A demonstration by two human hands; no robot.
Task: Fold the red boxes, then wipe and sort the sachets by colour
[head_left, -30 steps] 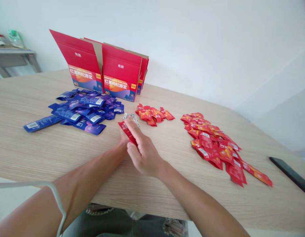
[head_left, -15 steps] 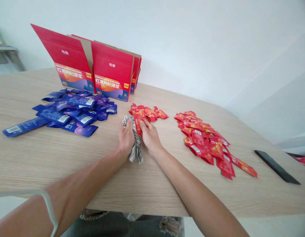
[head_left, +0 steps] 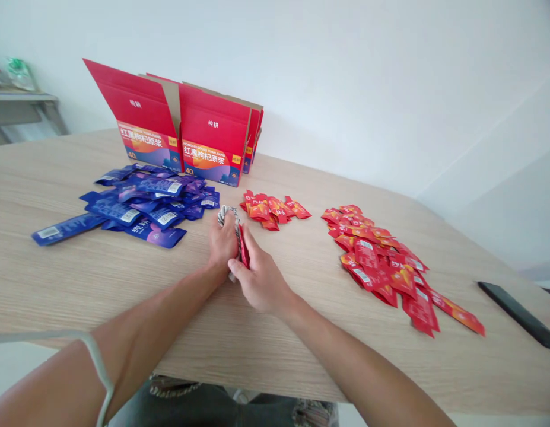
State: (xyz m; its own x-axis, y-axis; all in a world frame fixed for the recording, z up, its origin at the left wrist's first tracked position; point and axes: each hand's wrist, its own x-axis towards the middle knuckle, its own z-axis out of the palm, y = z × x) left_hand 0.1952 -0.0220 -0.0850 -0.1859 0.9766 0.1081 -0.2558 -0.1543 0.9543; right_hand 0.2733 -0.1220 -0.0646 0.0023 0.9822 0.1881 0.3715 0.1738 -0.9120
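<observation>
My left hand (head_left: 222,243) is closed round a bunched grey-and-white striped cloth (head_left: 229,212) above the middle of the table. Against it, my right hand (head_left: 261,276) grips a red sachet (head_left: 244,248), seen almost edge-on between the two hands. Most of the cloth and much of the sachet are hidden by my fingers. Just beyond my hands lies a small pile of red sachets (head_left: 275,209). To the left is a heap of blue sachets (head_left: 141,201), and to the right a larger heap of red sachets (head_left: 381,255).
Red cartons with raised lids (head_left: 215,142) stand at the back left, beside the blue heap. A flat black object (head_left: 519,314) rests at the right of the wooden table (head_left: 177,320). A white wall runs behind. Another table (head_left: 23,98) stands at the far left.
The red sachet has come away from the small pile toward me and turned edge-on against the cloth. My right hand has turned and moved nearer my body. The view has shifted slightly left.
</observation>
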